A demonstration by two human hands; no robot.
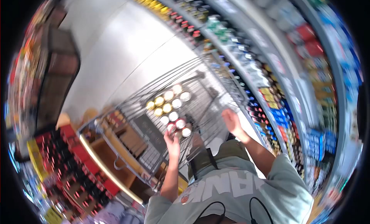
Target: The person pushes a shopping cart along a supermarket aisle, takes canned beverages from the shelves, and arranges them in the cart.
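Observation:
Below me, a wire shopping cart [165, 75] holds several cans [168, 95] standing in rows with their round tops facing up. My left hand [172, 140] reaches into the cart, its fingers closed around a red-and-silver can [171, 128] at the near edge of the group. My right hand [232, 122] hovers by the cart's right side, away from the cans. Nothing shows in it, and its fingers look loosely apart, though blurred. A flat grey panel [149, 132] lies left of the cans.
Shelves of bottles [246, 62] run along the right side. Red cases with dark bottles [73, 174] are stacked at the lower left, beside a wooden display with a pale edge [100, 156]. A dark display stand [58, 75] is at the upper left. Pale floor [127, 43] stretches ahead.

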